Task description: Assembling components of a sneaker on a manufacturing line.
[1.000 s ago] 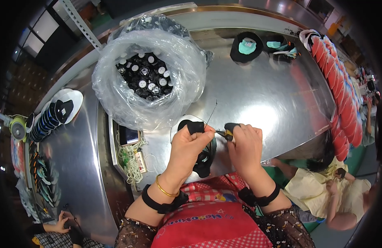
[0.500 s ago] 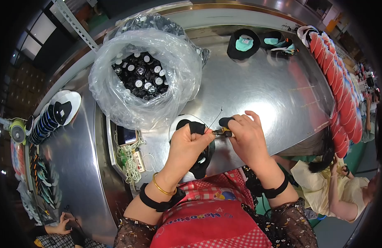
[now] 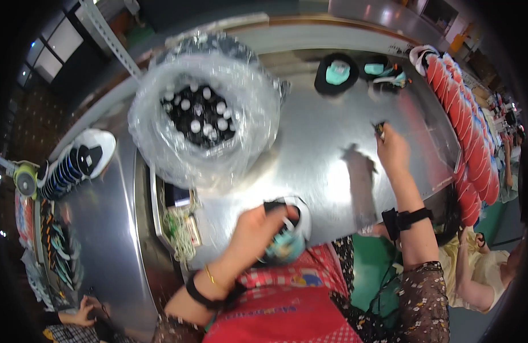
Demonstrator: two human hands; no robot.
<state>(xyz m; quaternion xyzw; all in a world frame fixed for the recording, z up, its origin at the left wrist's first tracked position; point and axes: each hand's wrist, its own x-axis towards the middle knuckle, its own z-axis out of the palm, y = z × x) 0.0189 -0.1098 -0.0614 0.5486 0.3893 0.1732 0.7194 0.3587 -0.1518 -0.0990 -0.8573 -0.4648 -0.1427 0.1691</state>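
Note:
My left hand, smeared by motion, is closed on a shoe upper at the table's front edge. The shoe upper shows a teal part, black cloth and a white rim. Away to the right, over the metal table, my right hand is raised and closed around small hand snips. The snips look dark with a bit of yellow; their tips are too blurred to make out. My right hand is well apart from the shoe upper.
A clear plastic bag of black pieces with white discs stands back left. Pale cords lie in a tray. Shoe uppers sit at the back; red-and-white pieces line the right. A co-worker's hand is lower left.
My right hand has swung up and right with the snips, away from my left hand. My left hand has moved lower and the shoe upper has turned, showing its teal part.

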